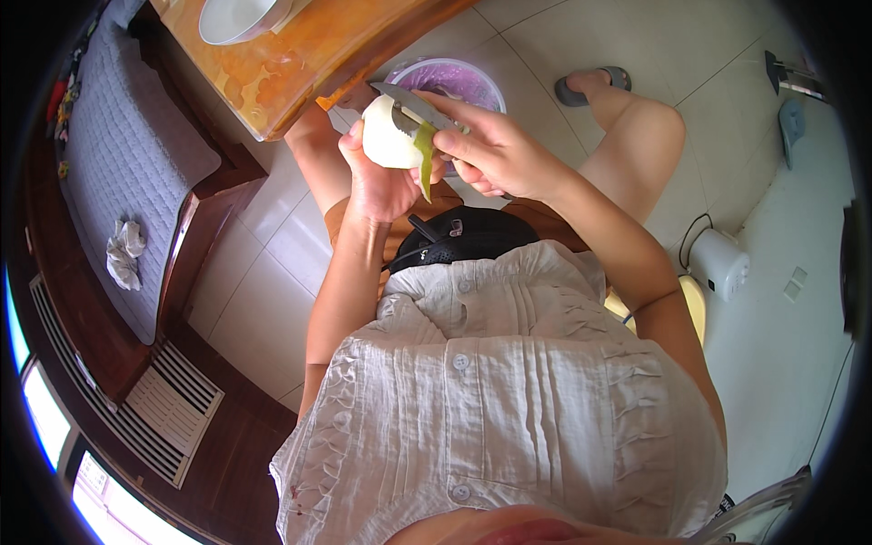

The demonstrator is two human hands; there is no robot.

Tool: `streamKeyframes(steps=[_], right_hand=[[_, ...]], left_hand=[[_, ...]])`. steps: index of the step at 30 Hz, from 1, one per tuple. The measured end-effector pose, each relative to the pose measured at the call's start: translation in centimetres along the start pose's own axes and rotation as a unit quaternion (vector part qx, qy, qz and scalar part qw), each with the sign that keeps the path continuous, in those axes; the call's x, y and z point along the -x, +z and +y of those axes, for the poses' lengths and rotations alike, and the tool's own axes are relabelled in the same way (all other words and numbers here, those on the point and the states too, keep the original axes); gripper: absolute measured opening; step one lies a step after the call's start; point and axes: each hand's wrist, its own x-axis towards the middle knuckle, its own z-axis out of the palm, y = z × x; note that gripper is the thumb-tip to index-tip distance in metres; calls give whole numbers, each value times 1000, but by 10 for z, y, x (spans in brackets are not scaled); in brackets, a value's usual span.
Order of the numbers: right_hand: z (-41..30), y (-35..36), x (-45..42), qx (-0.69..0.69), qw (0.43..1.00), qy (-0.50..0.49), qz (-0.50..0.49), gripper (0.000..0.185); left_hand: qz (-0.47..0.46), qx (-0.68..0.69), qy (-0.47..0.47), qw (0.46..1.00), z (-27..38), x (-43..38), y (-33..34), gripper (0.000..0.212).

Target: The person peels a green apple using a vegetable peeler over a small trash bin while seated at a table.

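Note:
My left hand [383, 192] holds a round, pale fruit [388, 139] from below, with its thumb pressed to the side; most of the visible flesh is bare. In my right hand [507, 150] is a knife [415, 105] with a grey metal blade, which lies against the fruit's upper right side. A strip of green peel [425, 160] hangs down from the blade near my right thumb. The knife's handle is mostly hidden by my fingers. Below and behind the hands stands a round bin [501, 95] with a purple plastic liner, partly covered from view.
An orange-brown wooden table [272, 75] with a white bowl [235, 20] on it reaches in at the upper left. A wooden seat with a quilted grey pad [150, 184] stands at the left, a crumpled white cloth [125, 253] on it. A white appliance [719, 262] is at the right.

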Motion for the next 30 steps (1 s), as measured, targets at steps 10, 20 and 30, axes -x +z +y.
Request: streamKeyframes(steps=[10, 20, 30], right_hand=[[-5, 2, 1, 1, 1000, 7, -11, 55], [2, -9, 8, 26, 998, 34, -51, 52], [3, -15, 13, -96, 989, 81, -72, 50]], left_hand=[[11, -76, 59, 995, 4, 3, -2, 74], [-9, -61, -27, 998, 10, 10, -13, 79], [-16, -72, -44, 996, 6, 14, -5, 90]])
